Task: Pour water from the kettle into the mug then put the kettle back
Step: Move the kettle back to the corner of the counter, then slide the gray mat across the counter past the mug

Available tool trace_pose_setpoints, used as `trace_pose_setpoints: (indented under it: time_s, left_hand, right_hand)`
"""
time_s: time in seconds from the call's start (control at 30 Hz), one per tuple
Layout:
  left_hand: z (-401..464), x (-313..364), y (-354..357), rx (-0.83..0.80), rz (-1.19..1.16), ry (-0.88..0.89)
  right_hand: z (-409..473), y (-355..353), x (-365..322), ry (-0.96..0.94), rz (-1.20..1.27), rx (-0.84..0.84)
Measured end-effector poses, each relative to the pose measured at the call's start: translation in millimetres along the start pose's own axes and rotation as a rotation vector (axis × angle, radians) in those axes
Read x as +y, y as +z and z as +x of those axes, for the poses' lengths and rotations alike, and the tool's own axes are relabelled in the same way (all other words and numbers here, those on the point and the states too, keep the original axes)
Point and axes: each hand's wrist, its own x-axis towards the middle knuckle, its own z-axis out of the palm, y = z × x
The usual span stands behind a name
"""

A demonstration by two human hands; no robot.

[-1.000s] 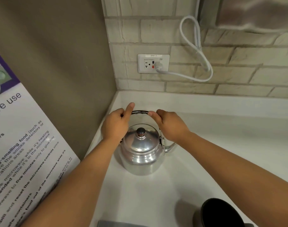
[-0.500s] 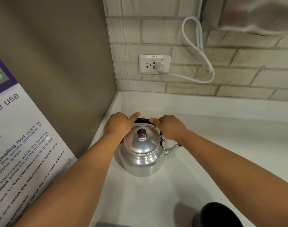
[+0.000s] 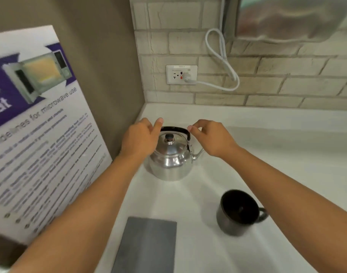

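The shiny metal kettle (image 3: 169, 160) stands on the white counter (image 3: 277, 154) in the corner, spout pointing right. Its black handle (image 3: 174, 129) lies tilted back behind the lid. My left hand (image 3: 140, 138) is at the handle's left end with the index finger stretched out against it. My right hand (image 3: 212, 137) is at the right end, fingertips just touching or barely off it. Neither hand wraps around the handle. The dark mug (image 3: 237, 211) stands nearer to me on the right, its handle to the right; I cannot make out what is inside.
A grey flat pad (image 3: 147, 245) lies at the counter's near edge. A microwave-use poster (image 3: 36, 125) leans on the left wall. On the brick back wall are an outlet (image 3: 181, 74) with a white cord (image 3: 222, 62), and a metal appliance (image 3: 295, 16) above.
The kettle's handle went from upright between my hands to folded back. My fingers loosened from around it. The view pulled back, so the mug and grey pad show fully.
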Motion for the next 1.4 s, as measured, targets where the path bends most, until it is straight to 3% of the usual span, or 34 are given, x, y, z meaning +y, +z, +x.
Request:
trace_pose_setpoints:
  time_s: [0.13,0.37,0.47,0.53,0.7,0.8,0.87,0.93,1.07,1.23,1.4]
  left_hand:
    - [-91,-5,-10,-0.055,-0.029,0.117]
    - [-237,-52,0,-0.436,0.113,0.188]
    - [-262,-62,14,-0.559,0.235,0.222]
    - [-256,-63,24,-0.588,0.292,0.269]
    - [-213,-27,67,-0.628,0.358,0.198]
    - [-217,2,84,-0.682,0.346,0.292]
    - [-223,-7,79,-0.706,0.289,0.483]
    - [-215,-30,67,-0.690,0.260,0.542]
    - [-192,-30,71,-0.659,0.378,0.196]
    - [-230,8,83,-0.660,0.321,0.318]
    - [-293,0,50,-0.535,0.383,0.110]
  right_hand:
    - [-70,-21,5,-0.015,0.040,0.074]
    - [-176,-44,49,0.145,0.074,0.326]
    - [-229,-31,71,0.249,0.041,0.396]
    - [-262,-17,84,0.352,-0.064,0.341]
    - [-299,23,99,0.370,-0.394,-0.167]
    - [-297,21,102,0.334,-0.425,-0.209]
    - [-296,18,107,0.318,-0.442,-0.231]
    - [-298,16,111,0.301,-0.464,-0.251]
    - [-296,14,115,0.277,-0.497,-0.274]
    - [-294,9,119,0.235,-0.521,-0.270]
    - [-292,1,126,0.202,-0.460,-0.256]
